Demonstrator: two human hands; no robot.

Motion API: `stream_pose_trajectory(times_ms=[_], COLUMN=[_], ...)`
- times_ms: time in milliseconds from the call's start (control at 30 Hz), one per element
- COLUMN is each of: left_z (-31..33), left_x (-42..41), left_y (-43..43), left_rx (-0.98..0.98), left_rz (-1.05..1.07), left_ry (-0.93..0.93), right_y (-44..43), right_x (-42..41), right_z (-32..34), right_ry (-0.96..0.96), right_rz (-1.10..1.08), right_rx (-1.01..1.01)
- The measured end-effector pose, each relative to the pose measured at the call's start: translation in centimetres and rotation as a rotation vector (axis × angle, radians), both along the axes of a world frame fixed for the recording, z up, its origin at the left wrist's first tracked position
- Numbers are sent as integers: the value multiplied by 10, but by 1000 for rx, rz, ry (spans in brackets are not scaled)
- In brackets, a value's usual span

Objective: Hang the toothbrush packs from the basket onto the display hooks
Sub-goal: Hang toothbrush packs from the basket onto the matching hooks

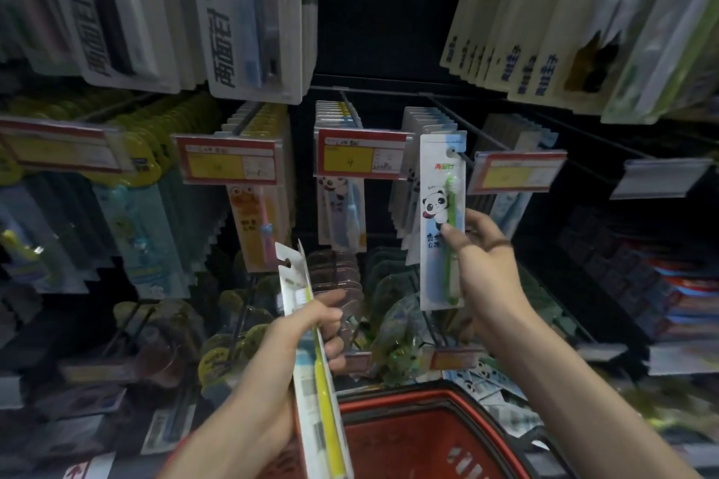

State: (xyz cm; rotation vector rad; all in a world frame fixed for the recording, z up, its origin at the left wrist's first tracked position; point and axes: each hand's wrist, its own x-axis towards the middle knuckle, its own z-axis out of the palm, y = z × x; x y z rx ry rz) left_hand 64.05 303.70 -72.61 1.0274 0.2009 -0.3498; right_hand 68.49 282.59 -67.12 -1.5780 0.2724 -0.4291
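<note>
Right grip [482, 261] is pinching a panda toothbrush pack [441, 183] with the green brush in it: thumb on the front about halfway down, fingers tucked behind the right edge. The pack is held upright and facing the camera, and its hang hole sits right at the tip of a wire hook [465, 160] - can't tell whether the wire is actually through the hole. Just behind it hangs a row of matching panda packs [414, 128], and a red and yellow price tag [517, 171] sits just to the right.

Left grip [311, 327] is clenched round a second pack [307, 369], the one with a yellow brush. It's grasped around the middle, seen nearly edge-on and tilted so the top leans left. This one is lower down, well apart from any hook and over the left rim of the red basket [389, 399] at the bottom of the view.

A few more panda packs [480, 381] lie loose just past the basket's far right corner - partly blurred, so no count.
</note>
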Motion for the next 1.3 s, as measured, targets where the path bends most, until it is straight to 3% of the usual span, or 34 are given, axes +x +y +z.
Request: stream_pose_trajectory(times_ms=[100, 267, 467, 567, 667, 733, 833, 1100, 1300], left_z=[-2, 5, 22, 20, 24, 20, 17, 26, 24], left_x=[-3, -9, -11, -12, -13, -14, -16, -18, -8], left_y=[2, -1, -3, -2, -7, -9, -6, 0, 2], left_rx=[-9, -22, -116, -141, -29, 44, 94, 112, 29], left_rz=[-7, -13, -16, 4, 20, 13, 29, 31, 145], left_ry=[-20, -26, 36, 64, 31, -23, -41, -3, 46], right_y=[-3, -10, -15, 3, 34, 54, 65, 51, 39], right_x=[10, 27, 23, -8, -40, -54, -61, -50, -38], right_z=[-2, -4, -23, -22, -14, -12, -19, -28, -24], right_ry=[5, 16, 270, 226, 199, 246, 318, 418, 292], right_rz=[-16, -41, -130, -22, 265, 462, 601, 524, 384], right_rx=[36, -88, -375, -336, -238, -124, -113, 25, 93])
